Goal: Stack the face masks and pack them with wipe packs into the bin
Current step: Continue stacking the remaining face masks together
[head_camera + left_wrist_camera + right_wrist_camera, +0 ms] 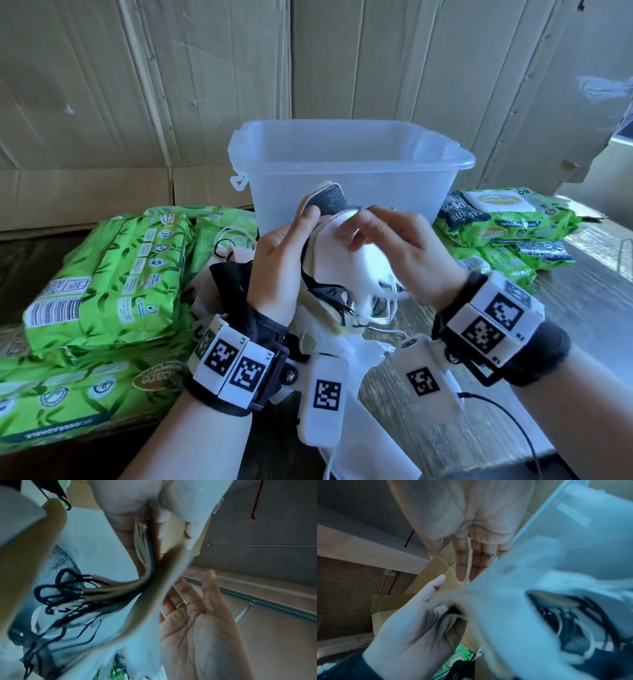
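Note:
My left hand [284,253] grips a stack of face masks [346,274], white, beige and dark grey, held on edge in front of the clear plastic bin [342,161]. The thumb presses the stack's near side; the fingers [171,507] curl behind it. My right hand [394,236] lies with straight fingers on the white mask [522,601] at the front of the stack. Ear loops hang below. Green wipe packs lie to the left [113,274] and to the right [507,219] of the bin. From here the bin looks to hold nothing.
More loose masks, black [229,270] and white [342,346], lie on the table under my wrists. Cardboard sheets [137,85] stand behind the bin. A black cable [507,421] runs from my right wrist toward the table's near edge.

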A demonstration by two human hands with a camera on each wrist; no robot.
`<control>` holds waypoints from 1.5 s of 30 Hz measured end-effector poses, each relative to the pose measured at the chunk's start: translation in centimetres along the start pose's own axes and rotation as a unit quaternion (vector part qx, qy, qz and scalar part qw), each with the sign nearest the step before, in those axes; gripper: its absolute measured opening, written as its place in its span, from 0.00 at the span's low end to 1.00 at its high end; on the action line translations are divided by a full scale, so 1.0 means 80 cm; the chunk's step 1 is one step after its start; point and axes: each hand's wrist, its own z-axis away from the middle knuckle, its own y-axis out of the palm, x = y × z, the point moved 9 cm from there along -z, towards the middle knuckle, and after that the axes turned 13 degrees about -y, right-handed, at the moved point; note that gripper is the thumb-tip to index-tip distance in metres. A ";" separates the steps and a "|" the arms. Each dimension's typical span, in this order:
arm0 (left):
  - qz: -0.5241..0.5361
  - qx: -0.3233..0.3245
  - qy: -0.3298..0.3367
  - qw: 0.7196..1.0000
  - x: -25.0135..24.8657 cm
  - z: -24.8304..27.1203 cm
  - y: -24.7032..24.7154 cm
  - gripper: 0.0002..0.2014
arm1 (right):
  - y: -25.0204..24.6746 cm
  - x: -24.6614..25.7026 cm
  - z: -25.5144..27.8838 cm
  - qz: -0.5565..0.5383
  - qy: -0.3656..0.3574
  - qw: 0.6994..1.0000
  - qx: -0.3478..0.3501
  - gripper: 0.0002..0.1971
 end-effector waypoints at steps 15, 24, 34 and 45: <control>-0.097 0.051 0.013 0.994 0.006 0.002 0.015 0.12 | -0.035 -0.014 0.002 0.127 -0.030 0.991 0.004 0.12; -0.109 0.075 0.025 0.991 0.006 0.002 0.018 0.14 | -0.038 -0.031 0.010 0.145 -0.002 0.989 0.009 0.18; -0.045 0.074 0.043 0.995 0.002 -0.001 0.014 0.15 | -0.051 -0.051 0.017 -0.012 0.070 0.996 -0.055 0.14; -0.022 0.088 -0.045 0.995 0.013 -0.003 0.016 0.20 | -0.062 -0.048 0.024 -0.068 0.127 0.981 -0.131 0.08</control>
